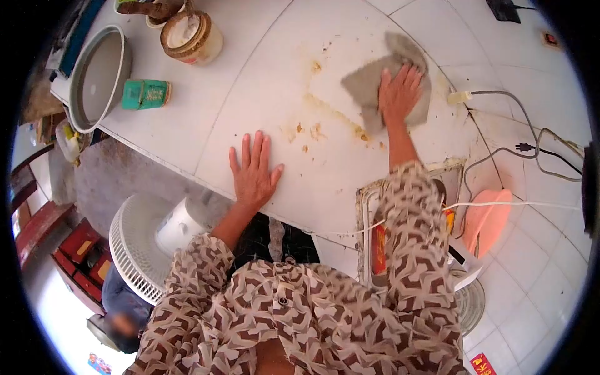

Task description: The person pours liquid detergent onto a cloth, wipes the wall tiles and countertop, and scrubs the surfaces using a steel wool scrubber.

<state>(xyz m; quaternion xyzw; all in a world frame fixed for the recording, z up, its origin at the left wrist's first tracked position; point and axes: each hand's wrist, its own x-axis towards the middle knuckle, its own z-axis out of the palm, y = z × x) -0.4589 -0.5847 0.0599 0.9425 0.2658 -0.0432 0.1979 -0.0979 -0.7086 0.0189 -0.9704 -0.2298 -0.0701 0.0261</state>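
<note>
Under my right hand (400, 94) lies a grey-brown cloth (365, 84), pressed flat on the white tiled counter (250, 81). The fingers of that hand are stretched out over the cloth. My left hand (253, 172) rests palm down near the counter's front edge, fingers spread, with nothing in it. Between the two hands, brownish-yellow stains (315, 131) and crumbs mark the counter top. Part of the cloth is hidden beneath my right hand and wrist.
A metal basin (125, 75), a green box (147, 94) and a tub (194, 40) stand at the left. A cable (522, 103) runs along the tiled wall at right. Below the counter's edge is a white fan (140, 250); a person (122, 300) is behind it.
</note>
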